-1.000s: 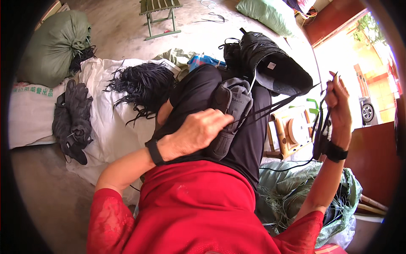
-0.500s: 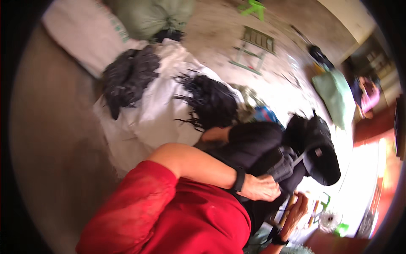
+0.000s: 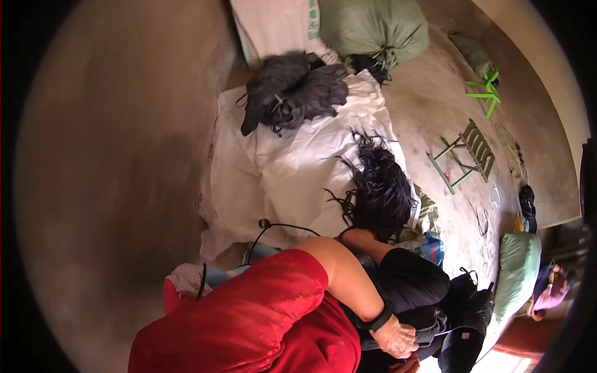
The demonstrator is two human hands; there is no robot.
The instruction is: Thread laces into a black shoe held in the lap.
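Left fingers [image 3: 408, 336] curled | beside dark fabric piece [image 3: 429, 323] | black strands [image 3: 382, 193] beyond

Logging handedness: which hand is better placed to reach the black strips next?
Probably the left hand: it lies nearer the black strips on the white sheet; the right hand is mostly cut off at the lower edge.

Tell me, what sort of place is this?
Probably a small, informal workshop or a home workspace: a bulging olive-green sack, a heap of black strips on a white sheet spread over the floor, and a low folding stool.
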